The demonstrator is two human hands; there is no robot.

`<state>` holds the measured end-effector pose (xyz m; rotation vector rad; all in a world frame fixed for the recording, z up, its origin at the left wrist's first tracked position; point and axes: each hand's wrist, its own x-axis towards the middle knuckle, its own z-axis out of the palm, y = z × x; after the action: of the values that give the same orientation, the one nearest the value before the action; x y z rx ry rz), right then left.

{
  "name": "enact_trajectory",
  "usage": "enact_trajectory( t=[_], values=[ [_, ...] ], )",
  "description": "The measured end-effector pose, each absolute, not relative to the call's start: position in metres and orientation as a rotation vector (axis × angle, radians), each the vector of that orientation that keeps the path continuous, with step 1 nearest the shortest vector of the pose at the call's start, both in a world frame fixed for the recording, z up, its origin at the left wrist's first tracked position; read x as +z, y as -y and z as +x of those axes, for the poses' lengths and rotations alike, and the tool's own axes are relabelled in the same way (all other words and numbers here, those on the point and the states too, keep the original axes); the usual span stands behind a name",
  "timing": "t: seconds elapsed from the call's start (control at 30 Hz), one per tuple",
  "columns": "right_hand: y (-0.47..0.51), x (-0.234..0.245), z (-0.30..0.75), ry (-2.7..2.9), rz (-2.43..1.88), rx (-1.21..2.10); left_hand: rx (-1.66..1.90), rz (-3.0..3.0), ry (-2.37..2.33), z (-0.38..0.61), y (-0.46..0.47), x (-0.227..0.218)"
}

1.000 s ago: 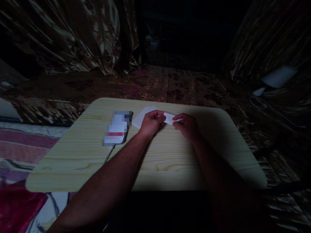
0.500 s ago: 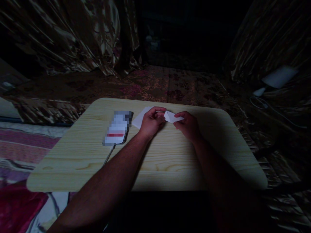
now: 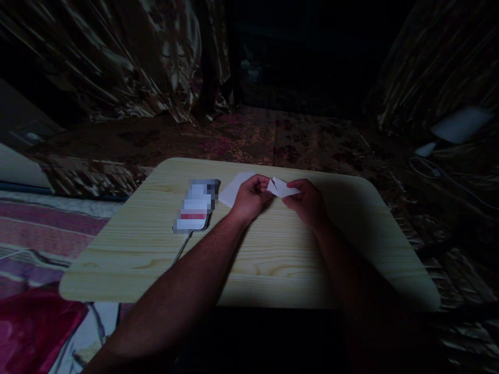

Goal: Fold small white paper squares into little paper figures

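A small folded white paper (image 3: pixel 281 188) is held between both hands just above the light wooden table (image 3: pixel 273 249). My left hand (image 3: pixel 249 198) pinches its left end with curled fingers. My right hand (image 3: pixel 307 202) pinches its right end. Behind my left hand a flat stack of white paper sheets (image 3: pixel 233 189) lies on the table. A phone (image 3: pixel 196 206), its screen blurred out, rests left of the hands with a cable (image 3: pixel 182 249) running toward the table's near edge.
Dark patterned fabric (image 3: pixel 241 135) covers the floor beyond the table, with shiny curtains (image 3: pixel 128 57) behind. A striped pink cloth (image 3: pixel 42 234) lies at the left. A white device (image 3: pixel 456 124) with cords sits at the far right.
The paper between my fingers has gone from a flat strip to a folded, pointed shape. The view has shifted slightly, so everything sits a little further right.
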<state>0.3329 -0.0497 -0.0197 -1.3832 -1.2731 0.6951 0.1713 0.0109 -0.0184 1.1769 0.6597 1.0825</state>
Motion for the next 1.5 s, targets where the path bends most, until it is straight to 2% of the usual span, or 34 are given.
enact_trajectory(
  t=[0.3,0.57,1.03,1.5],
  values=[
    [0.046,-0.026,0.334,1.231,-1.326,0.703,1.088,1.219,-0.735,0.172,-0.008,-0.019],
    [0.051,-0.024,0.331,1.458,-1.280,0.488,1.089,1.238,-0.736,0.173,-0.009,-0.020],
    [0.047,-0.027,0.334,1.199,-1.271,0.673,1.048,1.354,-0.754,0.171,-0.008,-0.020],
    [0.047,-0.029,0.336,1.249,-1.284,0.741,1.068,1.031,-0.646,0.169,-0.009,-0.014]
  ],
)
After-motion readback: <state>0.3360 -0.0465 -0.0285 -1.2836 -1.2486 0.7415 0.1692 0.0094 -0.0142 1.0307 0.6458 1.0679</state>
